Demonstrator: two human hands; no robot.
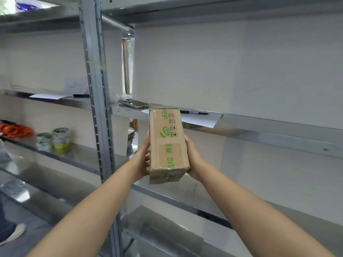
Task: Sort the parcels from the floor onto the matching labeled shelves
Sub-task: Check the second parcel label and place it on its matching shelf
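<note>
Now you hold the cardboard parcel [168, 145] up between both hands: your left hand [143, 160] presses flat on its left side, your right hand [193, 156] cups its right side. Its far end reaches the metal shelf [259, 125], just left of a paper sheet [200, 120] and pen [194, 112].

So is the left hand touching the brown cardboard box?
Touching. Head view: left hand presses flat against the brown cardboard box side, right hand opposite.

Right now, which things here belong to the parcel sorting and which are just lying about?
Job: cardboard parcel, held between left hand and right hand; shelf in front.

Lying about: phone, pen, paper sheet, tape rolls, orange rings.
</note>
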